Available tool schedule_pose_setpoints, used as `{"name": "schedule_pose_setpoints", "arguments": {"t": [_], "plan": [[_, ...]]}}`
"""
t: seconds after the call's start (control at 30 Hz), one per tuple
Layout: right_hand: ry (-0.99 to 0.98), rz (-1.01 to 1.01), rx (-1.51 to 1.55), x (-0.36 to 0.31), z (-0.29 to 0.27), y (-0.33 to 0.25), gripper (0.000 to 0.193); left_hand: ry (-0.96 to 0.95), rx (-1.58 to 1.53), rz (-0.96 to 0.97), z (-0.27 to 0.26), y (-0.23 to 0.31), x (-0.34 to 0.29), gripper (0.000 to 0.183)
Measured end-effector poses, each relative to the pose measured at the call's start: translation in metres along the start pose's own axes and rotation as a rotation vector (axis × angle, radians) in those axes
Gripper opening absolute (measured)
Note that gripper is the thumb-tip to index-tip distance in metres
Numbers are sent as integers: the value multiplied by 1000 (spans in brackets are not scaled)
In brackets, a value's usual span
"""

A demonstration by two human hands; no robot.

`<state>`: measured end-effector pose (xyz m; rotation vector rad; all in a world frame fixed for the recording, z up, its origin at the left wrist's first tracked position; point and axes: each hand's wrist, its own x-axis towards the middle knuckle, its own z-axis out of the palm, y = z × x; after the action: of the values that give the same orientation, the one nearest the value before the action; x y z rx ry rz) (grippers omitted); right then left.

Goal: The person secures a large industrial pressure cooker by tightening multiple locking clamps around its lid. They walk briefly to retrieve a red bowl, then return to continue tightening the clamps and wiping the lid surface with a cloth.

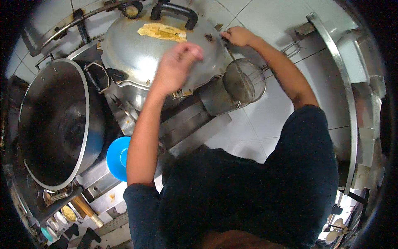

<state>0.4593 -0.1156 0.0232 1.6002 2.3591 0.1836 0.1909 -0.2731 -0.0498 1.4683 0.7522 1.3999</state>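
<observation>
My right hand (238, 36) is closed around the dark end of a long-handled metal utensil (237, 62), to the right of a large domed lid. The utensil's lower end reaches into a round wire strainer (258, 88), where its shape is hard to make out. The strainer sits at the mouth of a grey metal container (212, 98). Over the front of the silver lid (128, 50) is my left hand (176, 66), its fingers bent and blurred. I see nothing in it and cannot tell whether it touches the lid. A black handle (176, 14) tops the lid.
A big, deep metal pot (62, 120) with a dark inside stands at the left. By my left forearm is a blue bowl (119, 159). A metal rail (346, 95) curves along the right, beside white wall tiles (253, 124). Tongs (123, 107) lie near the pot.
</observation>
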Motion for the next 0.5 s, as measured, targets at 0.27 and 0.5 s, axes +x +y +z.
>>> {"name": "schedule_pose_setpoints", "arguments": {"t": [0.27, 0.5], "plan": [[-117, 138, 379, 9, -4, -5, 58, -16, 483, 359, 13, -3, 6, 10], [-277, 424, 459, 24, 4, -10, 44, -57, 665, 550, 22, -14, 4, 11]]}}
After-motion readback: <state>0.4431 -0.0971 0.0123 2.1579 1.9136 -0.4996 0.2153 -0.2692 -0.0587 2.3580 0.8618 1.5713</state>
